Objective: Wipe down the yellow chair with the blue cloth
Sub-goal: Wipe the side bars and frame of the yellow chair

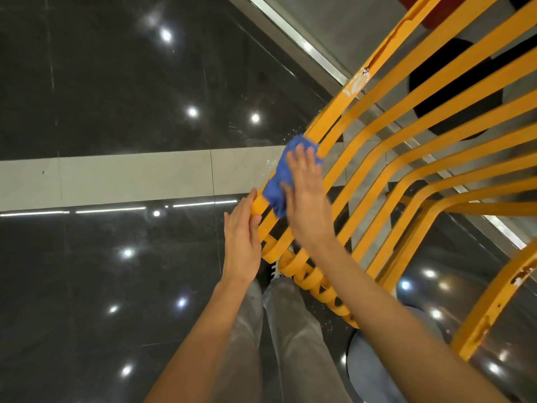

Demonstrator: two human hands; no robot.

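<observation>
Blue cloth (279, 181) under flat R hand (305, 193), yellow chair (386, 158); L hand (242, 237) steadies rail.

Floor (96, 82): glossy dark tile, mirroring small ceiling lights, fills the left and lower frame. A pale tile band (116, 175) crosses it from the left edge to centre. A metal strip (293, 33) runs diagonally at upper centre, grey flooring beyond. Standing on it: the yellow chair (406, 158), right; the person's trouser legs (290, 330), bottom centre.

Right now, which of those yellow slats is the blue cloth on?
The outermost slat at the chair's left edge; the right hand presses the blue cloth there. Others lie bare.
</observation>
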